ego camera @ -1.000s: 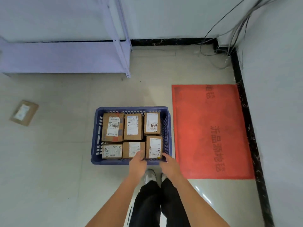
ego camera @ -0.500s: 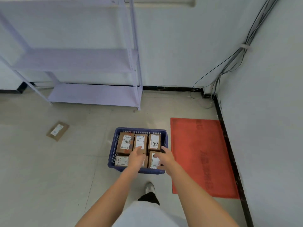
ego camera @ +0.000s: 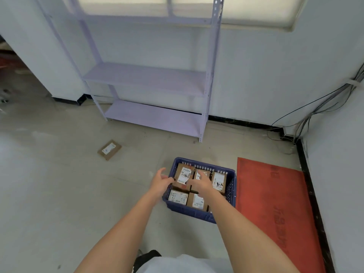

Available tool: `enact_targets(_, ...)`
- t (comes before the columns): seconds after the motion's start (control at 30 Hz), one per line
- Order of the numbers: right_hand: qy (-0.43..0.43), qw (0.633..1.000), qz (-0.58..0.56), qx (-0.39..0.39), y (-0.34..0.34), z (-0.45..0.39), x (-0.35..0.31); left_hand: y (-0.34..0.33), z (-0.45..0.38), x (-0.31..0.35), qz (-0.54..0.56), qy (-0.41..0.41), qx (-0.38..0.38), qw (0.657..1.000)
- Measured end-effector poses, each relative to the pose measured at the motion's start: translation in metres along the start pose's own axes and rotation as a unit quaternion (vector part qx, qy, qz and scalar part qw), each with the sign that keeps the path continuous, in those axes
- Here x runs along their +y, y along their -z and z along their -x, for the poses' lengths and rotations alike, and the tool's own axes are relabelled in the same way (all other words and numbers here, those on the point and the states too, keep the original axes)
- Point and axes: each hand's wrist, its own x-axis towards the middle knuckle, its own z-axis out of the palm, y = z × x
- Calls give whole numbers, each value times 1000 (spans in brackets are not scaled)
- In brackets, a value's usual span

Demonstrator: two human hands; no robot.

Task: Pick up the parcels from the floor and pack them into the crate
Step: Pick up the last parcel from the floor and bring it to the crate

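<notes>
At lower centre of the frame, a blue crate (ego camera: 199,212) stands on the floor, filled with brown parcels (ego camera: 184,175). Both hands hover over it with fingers loosely spread, grasping nothing: left hand (ego camera: 160,182) at its left rim, right hand (ego camera: 201,183) above the parcels. One parcel (ego camera: 109,149) lies left of centre.

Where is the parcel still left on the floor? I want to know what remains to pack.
The loose parcel lies flat on the floor left of the blue crate and beyond it, in front of the shelving unit.
</notes>
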Motion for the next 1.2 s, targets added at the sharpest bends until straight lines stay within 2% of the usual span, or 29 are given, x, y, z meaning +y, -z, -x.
enact_targets(0.13, 15, 1000, -16, -22, -88, -10, -24, 91, -23, -9, -14, 5, 17, 1000)
enact_targets(0.33, -25, 996, -85, -28, -233, -10, -59, 233, -57, -22, -37, 14, 13, 999)
enact_targets(0.53, -32, 996, -71, -52, -339, -32, -99, 330, -108, -26, -21, 28, 19, 999)
enact_targets(0.67, -45, 995, -50, -79, -398, -66, -130, 377, -154, -24, -7, 52, 13, 999)
enact_targets(1.1, -71, 991, -66, -86, -549, -194, -264, 537, -316, 23, -6, 100, 34, 994)
enact_targets(1.2, -85, 990, -76, -78, -568, -217, -288, 556, -351, 32, -17, 114, 2, 993)
